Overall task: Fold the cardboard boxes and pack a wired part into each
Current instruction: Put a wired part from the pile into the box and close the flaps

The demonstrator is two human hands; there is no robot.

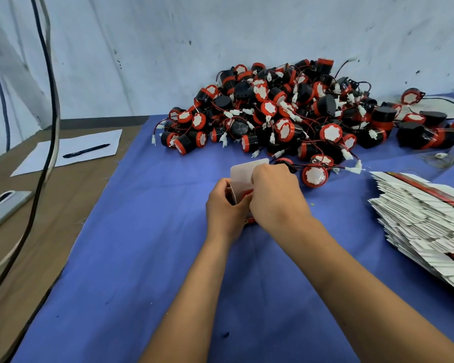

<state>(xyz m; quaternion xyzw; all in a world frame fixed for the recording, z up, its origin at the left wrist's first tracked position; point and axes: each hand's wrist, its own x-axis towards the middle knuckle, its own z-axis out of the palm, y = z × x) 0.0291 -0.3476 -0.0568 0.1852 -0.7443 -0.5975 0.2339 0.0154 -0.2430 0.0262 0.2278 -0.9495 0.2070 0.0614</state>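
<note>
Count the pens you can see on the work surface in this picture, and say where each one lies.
1. A single black pen lies on the white sheet of paper on the brown table, left of the blue cloth. Others could be hidden under the pile of wired parts.

The counter (24,258) looks like bare matt brown board, half covered by a matt blue woven cloth (142,244). The wired parts (273,113) are glossy black-and-red plastic, the flat boxes (425,226) smooth white card, plus plain paper (71,153).
</note>
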